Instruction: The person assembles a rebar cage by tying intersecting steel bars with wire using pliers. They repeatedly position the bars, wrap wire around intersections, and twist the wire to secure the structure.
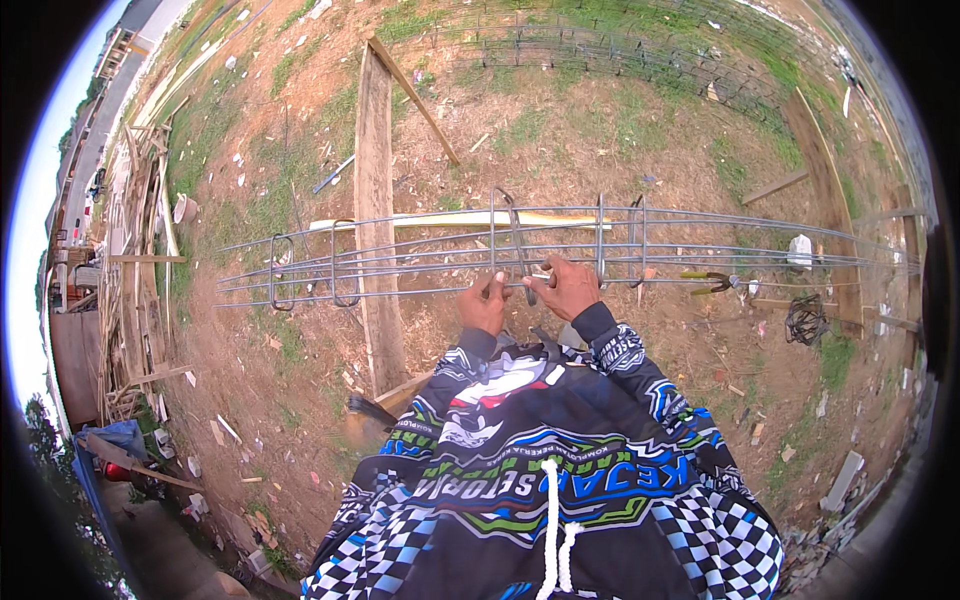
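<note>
I see left hand (484,303) curled on the near bar of the rebar cage (420,262) | right hand (566,287) closed, knuckles up, around a stirrup (516,250) | cage lies across wooden plank (373,200)

Bare dirt ground (620,150) with patchy grass.
A long plank (373,200) runs up the frame's left centre; a coil of wire (805,320) lies at right, wood scraps at far left.
</note>
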Demonstrator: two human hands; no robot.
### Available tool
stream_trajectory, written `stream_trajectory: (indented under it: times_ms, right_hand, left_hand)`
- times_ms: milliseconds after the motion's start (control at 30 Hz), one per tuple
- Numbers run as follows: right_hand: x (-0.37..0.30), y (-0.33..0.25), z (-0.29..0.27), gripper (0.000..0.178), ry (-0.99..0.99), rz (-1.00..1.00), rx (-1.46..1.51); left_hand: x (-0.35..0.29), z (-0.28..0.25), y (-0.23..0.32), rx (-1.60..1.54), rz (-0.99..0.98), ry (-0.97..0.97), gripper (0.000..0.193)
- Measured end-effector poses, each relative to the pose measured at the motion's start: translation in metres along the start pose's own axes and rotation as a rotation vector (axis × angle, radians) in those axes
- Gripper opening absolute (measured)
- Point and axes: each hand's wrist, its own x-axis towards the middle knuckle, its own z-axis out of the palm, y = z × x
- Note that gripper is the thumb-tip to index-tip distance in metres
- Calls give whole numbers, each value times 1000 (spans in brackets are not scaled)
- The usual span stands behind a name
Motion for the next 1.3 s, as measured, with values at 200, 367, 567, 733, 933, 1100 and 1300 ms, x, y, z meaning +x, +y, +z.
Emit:
stream_trajectory:
  times_ms: [200,367,567,733,933,1100,1300]
  right_hand:
    - [22,5,52,26,18,-11,54]
    - [3,53,35,25,173,94,99]
    - [-3,74,13,24,138,169,156]
    - [1,77,13,29,141,155,116]
    - [-5,17,22,32,197,-8,58]
    - [59,-36,89,49,-121,-30,106]
    - [92,-88,147,37,-201,7,126]
  left_hand:
    - [11,-39,-27,395,235,-12,31]
    - [-3,-70,-13,888,384,121,60]
    - [39,-143,-7,1194,336,312,122]
    - [69,-181,-5,1291,202,202,129]
    - [67,-187,-19,1284,269,244,131]
    - [73,-183,-16,1304,281,232,135]
    - [70,-187,-17,1311,307,255,132]
